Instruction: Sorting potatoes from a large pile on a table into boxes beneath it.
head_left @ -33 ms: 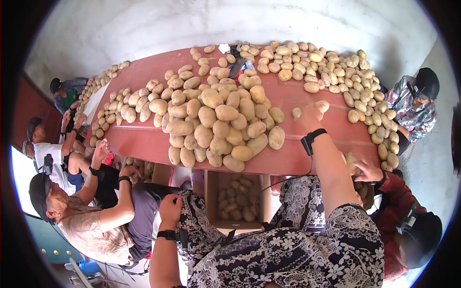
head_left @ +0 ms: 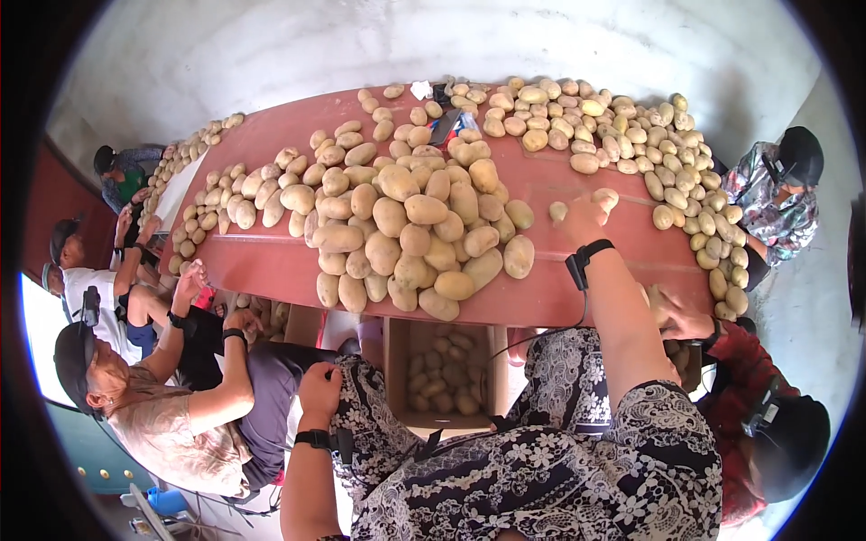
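Observation:
My right hand (head_left: 582, 222) is stretched out over the red tabletop (head_left: 622, 261), its fingers curled round a potato (head_left: 605, 197) that shows beyond the knuckles. Another potato (head_left: 558, 212) sits at its thumb side; whether the hand touches it I cannot tell. My left hand (head_left: 319, 394) rests closed on my left thigh, apart from the table, with no object showing in it. A large heap of potatoes (head_left: 415, 242) lies in front of me, reaching the table's near edge.
Below that edge stands a cardboard box (head_left: 497, 365) partly filled with potatoes. More potatoes (head_left: 622, 126) spread along the far right side. Co-workers sit on both sides; a co-worker's hand (head_left: 683, 317) is close to my right forearm. A phone (head_left: 444, 129) lies behind the heap.
At the right, the hand and head of the co-worker in red have shifted slightly. My own hands and the potatoes stay where they were.

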Demonstrator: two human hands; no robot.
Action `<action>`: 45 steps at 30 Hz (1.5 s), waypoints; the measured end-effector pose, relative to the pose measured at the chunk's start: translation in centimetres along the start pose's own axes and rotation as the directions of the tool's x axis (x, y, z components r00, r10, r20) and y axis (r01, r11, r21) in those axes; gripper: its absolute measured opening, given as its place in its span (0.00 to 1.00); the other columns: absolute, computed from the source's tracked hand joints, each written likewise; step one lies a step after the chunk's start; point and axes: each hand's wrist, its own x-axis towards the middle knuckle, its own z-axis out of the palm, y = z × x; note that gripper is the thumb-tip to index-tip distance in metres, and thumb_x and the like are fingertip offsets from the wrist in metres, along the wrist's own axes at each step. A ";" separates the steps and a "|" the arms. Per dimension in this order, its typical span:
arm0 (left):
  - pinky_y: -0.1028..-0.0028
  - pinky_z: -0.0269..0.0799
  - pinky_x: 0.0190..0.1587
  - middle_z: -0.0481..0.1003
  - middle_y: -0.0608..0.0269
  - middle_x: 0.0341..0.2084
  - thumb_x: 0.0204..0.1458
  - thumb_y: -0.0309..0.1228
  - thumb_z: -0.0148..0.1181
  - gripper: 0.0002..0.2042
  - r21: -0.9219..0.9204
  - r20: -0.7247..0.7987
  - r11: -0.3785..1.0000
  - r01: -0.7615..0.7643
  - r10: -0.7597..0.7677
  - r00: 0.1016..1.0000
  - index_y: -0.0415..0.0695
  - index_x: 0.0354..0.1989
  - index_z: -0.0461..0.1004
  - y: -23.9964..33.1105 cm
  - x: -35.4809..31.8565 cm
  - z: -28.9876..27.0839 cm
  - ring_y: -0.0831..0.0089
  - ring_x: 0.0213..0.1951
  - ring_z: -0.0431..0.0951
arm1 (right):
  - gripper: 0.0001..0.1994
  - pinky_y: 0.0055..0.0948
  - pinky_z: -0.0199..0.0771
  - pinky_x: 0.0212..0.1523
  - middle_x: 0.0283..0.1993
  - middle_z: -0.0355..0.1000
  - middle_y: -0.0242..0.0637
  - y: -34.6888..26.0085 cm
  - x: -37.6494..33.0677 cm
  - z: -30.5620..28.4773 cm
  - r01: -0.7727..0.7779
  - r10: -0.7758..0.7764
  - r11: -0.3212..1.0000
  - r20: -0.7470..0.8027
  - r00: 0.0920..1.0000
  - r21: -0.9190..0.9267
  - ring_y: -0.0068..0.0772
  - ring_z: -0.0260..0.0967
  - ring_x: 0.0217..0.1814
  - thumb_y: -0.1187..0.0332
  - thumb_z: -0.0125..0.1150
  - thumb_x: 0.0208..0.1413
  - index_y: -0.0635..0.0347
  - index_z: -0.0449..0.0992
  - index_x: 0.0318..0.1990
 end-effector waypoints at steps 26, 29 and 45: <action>0.59 0.73 0.46 0.79 0.54 0.36 0.49 0.40 0.56 0.13 0.040 -0.003 0.999 -0.025 0.026 1.000 0.46 0.34 0.81 -0.1 -0.2 0.2 0.53 0.41 0.79 | 0.29 0.44 0.73 0.52 0.46 0.76 0.49 -0.1 -15.8 4.9 0.419 -0.429 0.896 0.045 0.902 0.144 0.49 0.74 0.50 0.52 0.73 0.39 0.55 0.79 0.50; 0.59 0.73 0.45 0.79 0.54 0.36 0.49 0.40 0.56 0.13 0.041 0.012 0.999 -0.023 0.023 1.000 0.46 0.34 0.81 0.2 -0.2 0.0 0.53 0.41 0.79 | 0.27 0.45 0.72 0.53 0.55 0.69 0.54 -3.4 -18.7 5.5 0.354 -0.347 0.889 -0.077 0.935 0.289 0.53 0.70 0.54 0.57 0.73 0.40 0.56 0.77 0.50; 0.59 0.73 0.45 0.79 0.54 0.36 0.49 0.40 0.57 0.13 0.038 -0.008 0.999 -0.035 0.035 0.999 0.46 0.35 0.81 -0.4 0.0 0.4 0.52 0.41 0.79 | 0.32 0.47 0.64 0.60 0.60 0.58 0.53 -7.1 -21.6 6.7 0.590 -0.251 0.542 -0.555 0.793 0.598 0.60 0.59 0.61 0.73 0.72 0.38 0.59 0.66 0.55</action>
